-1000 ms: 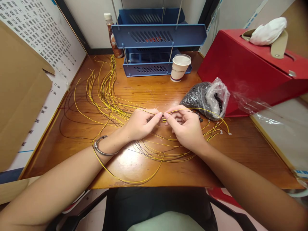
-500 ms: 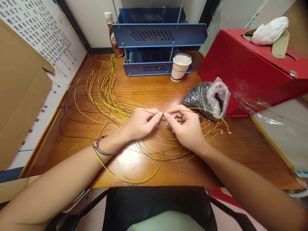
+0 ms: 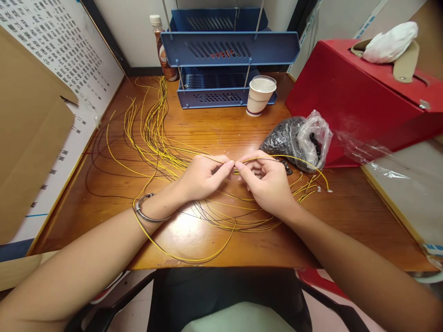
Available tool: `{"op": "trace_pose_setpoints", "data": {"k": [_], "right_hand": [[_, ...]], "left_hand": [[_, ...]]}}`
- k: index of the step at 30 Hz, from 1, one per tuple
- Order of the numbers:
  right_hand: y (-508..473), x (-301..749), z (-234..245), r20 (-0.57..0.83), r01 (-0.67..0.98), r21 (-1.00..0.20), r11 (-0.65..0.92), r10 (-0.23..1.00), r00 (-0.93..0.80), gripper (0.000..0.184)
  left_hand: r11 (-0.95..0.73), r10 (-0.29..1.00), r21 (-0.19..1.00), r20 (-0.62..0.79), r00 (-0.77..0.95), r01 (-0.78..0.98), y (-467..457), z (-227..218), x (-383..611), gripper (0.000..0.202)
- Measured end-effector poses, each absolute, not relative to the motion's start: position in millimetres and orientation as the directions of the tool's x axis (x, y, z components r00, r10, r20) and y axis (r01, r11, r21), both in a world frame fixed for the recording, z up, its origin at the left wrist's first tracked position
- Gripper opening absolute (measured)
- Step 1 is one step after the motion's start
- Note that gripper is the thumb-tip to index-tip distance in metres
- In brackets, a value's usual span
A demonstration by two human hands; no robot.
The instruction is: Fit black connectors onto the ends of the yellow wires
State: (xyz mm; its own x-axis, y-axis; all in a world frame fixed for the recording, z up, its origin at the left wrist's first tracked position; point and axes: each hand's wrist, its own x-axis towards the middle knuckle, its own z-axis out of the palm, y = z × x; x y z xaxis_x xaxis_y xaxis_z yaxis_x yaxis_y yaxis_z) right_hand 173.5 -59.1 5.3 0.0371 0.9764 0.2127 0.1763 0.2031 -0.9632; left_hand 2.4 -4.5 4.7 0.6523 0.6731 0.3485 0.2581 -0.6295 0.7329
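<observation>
Over the middle of the wooden desk [image 3: 214, 129], my left hand [image 3: 202, 177] and my right hand [image 3: 268, 184] meet fingertip to fingertip, both pinched on one thin yellow wire [image 3: 294, 159]. The wire runs through both pinches and arcs off to the right, ending near a metal terminal. A small dark piece sits between the fingertips, too small to name. A loose bundle of yellow and dark wires [image 3: 152, 133] fans across the desk to the left and loops under my wrists. A metal bangle [image 3: 143, 210] circles my left wrist.
A clear plastic bag of small black parts [image 3: 297, 140] lies right of my hands. Behind stand a paper cup [image 3: 259, 94], a blue stacked tray rack [image 3: 224, 60] and a bottle [image 3: 162, 46]. A red box [image 3: 356, 97] fills the right; cardboard [image 3: 31, 138] leans at left.
The hands stay pinched on the wire in the same place. The view has only drifted slightly.
</observation>
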Motion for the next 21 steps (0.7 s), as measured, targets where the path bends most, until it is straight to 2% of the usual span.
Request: {"op": "trace_pose_setpoints", "data": {"k": [21], "right_hand": [[-58.7,174.5,4.5,0.236,0.185,-0.957,0.225,0.971,0.040,0.010]], "left_hand": [[-0.641,0.661,0.725,0.353,0.662,0.252,-3.1,1.5,2.2,0.041]]}}
